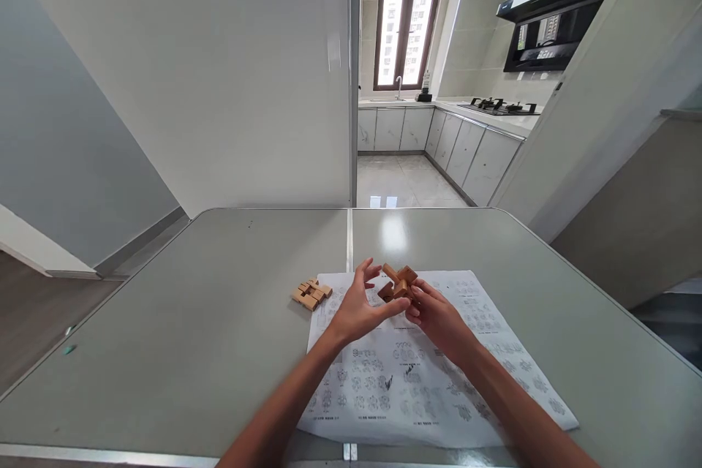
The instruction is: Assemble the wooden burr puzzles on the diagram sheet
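My right hand (pixel 436 311) grips a wooden interlocking puzzle (pixel 403 287), brown pieces crossed at angles, from its right side. Thumb and fingers are closed on it, and it is raised over a printed paper sheet (pixel 406 402). My left hand (pixel 362 305) is on the puzzle's left, fingers spread and curved. Its thumb reaches to the puzzle's lower edge; whether it presses there I cannot tell. Left of my left hand, a lighter cluster of small wooden blocks (pixel 311 293) lies at the sheet's upper left corner. The sheet carries rows of small diagrams.
The grey folding table (pixel 219 336) has a metal seam (pixel 349 241) down its middle. Green bits (pixel 69 349) lie near its left edge. Beyond stand a white panel (pixel 263 88) and a kitchen with marbled cabinets (pixel 389 129), a gas hob (pixel 502 107) and a window (pixel 409 22).
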Demonstrator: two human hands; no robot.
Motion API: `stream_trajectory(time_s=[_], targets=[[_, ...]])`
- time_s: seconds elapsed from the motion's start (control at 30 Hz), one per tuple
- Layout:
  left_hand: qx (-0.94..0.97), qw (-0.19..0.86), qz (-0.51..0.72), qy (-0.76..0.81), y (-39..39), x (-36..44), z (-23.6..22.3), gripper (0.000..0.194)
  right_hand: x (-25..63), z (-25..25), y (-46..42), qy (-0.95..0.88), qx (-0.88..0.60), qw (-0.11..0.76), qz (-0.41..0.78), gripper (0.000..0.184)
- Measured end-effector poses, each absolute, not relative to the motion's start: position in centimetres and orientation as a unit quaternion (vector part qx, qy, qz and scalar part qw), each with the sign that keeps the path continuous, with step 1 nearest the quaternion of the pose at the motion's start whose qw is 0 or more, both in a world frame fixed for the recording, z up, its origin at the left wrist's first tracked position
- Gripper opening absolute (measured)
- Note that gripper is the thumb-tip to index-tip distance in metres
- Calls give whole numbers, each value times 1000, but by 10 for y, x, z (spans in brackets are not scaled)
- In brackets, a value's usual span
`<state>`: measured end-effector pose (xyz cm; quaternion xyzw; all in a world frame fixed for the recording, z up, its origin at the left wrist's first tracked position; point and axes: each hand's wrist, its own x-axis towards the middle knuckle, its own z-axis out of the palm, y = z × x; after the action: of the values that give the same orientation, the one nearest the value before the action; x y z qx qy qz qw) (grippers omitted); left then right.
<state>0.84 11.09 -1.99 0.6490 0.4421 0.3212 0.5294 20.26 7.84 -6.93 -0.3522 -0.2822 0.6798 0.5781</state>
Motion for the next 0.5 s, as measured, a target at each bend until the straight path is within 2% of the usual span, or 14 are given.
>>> stream_trajectory(time_s=[0.23, 0.5], targets=[[638, 595, 317, 372, 123, 12, -22, 109, 198, -66, 71, -300, -345, 568, 684, 37], [625, 526, 443, 369, 131, 9, -24, 79, 202, -69, 73, -287, -344, 584, 677, 34]])
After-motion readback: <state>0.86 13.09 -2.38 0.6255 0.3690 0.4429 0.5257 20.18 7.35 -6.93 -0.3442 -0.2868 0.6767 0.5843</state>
